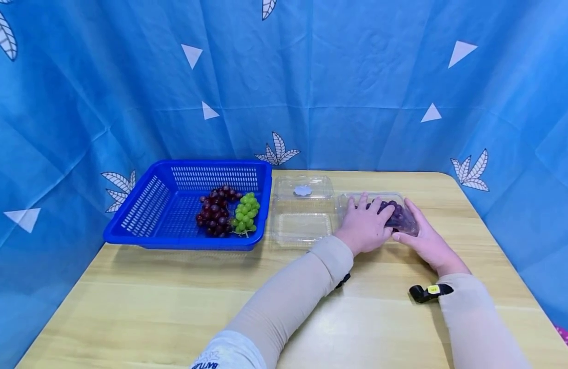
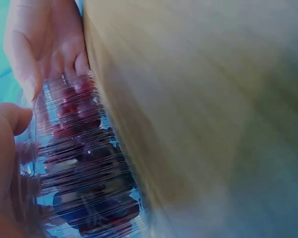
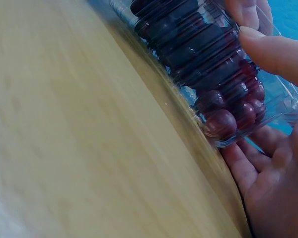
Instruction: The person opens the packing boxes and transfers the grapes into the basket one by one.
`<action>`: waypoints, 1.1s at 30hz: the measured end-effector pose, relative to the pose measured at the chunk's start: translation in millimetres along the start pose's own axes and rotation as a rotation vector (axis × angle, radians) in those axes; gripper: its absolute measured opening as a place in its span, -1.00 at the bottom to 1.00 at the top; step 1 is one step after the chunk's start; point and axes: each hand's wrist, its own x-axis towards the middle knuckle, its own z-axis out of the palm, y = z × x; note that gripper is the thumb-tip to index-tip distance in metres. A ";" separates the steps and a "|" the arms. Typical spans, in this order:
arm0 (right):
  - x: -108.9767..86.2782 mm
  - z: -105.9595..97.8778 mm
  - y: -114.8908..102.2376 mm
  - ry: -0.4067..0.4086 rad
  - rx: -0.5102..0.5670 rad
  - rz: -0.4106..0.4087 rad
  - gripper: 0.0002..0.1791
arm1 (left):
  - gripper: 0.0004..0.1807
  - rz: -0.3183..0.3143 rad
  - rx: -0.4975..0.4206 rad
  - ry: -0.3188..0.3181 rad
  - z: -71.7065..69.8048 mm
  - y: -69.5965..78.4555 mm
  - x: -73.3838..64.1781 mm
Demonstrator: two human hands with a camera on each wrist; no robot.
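Observation:
A clear plastic clamshell box point(image 1: 407, 227) with dark red grapes point(image 3: 221, 124) inside sits at the right of the table, and both hands are on it. My left hand point(image 1: 364, 225) lies over its top with fingers spread and straight, hiding part of the grapes. At the box's right end, my right hand point(image 1: 424, 238) grips it, thumb at the near side and fingers round the far side. Seen from the right wrist, the right thumb point(image 3: 278, 52) presses the box's edge while the other fingers reach under its end.
Left of the box lies an open clear clamshell point(image 1: 304, 241) with a pale label point(image 1: 303, 190) on its lid. Further left, a blue slotted basket point(image 1: 143, 205) holds red grapes point(image 1: 215, 212) and green grapes point(image 1: 246, 211). A blue curtain point(image 1: 339, 77) hangs behind the wooden table point(image 1: 173, 297).

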 end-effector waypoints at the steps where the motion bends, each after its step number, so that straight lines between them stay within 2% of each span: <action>1: -0.8 0.8 0.3 0.002 -0.009 0.004 0.18 | -0.34 0.002 0.008 0.008 1.2 0.6 0.0; 7: 0.8 -0.4 1.6 0.009 -0.005 -0.019 0.12 | -0.38 0.002 0.024 0.053 2.0 2.2 3.2; 13: -1.9 -0.4 2.4 0.024 0.064 -0.025 0.06 | -0.42 0.017 0.015 0.051 -0.1 4.7 7.6; 18: 0.0 2.4 0.0 0.005 0.153 -0.020 -0.10 | -0.44 0.005 -0.015 0.022 -3.1 2.8 8.4; 19: -0.3 2.5 0.6 0.012 0.156 -0.008 -0.15 | -0.45 0.011 -0.023 0.041 -2.6 2.2 8.2; 22: -1.5 1.7 1.6 0.052 0.132 0.025 -0.25 | -0.53 0.016 -0.082 0.146 -2.4 -1.5 8.6; 25: -0.1 0.8 3.8 0.083 0.106 0.043 -0.26 | -0.59 0.037 -0.119 0.233 -1.9 -6.7 6.8; 27: -0.4 0.7 5.2 0.084 0.079 0.055 -0.23 | -0.57 0.055 -0.128 0.218 -0.4 -7.4 4.2; 30: -0.1 0.7 7.4 0.103 0.026 0.055 -0.19 | -0.51 0.077 -0.089 0.195 2.5 -5.2 0.2; 33: 2.7 1.5 6.6 0.125 -0.005 0.022 -0.20 | -0.48 0.056 -0.048 0.195 2.2 -3.5 -0.3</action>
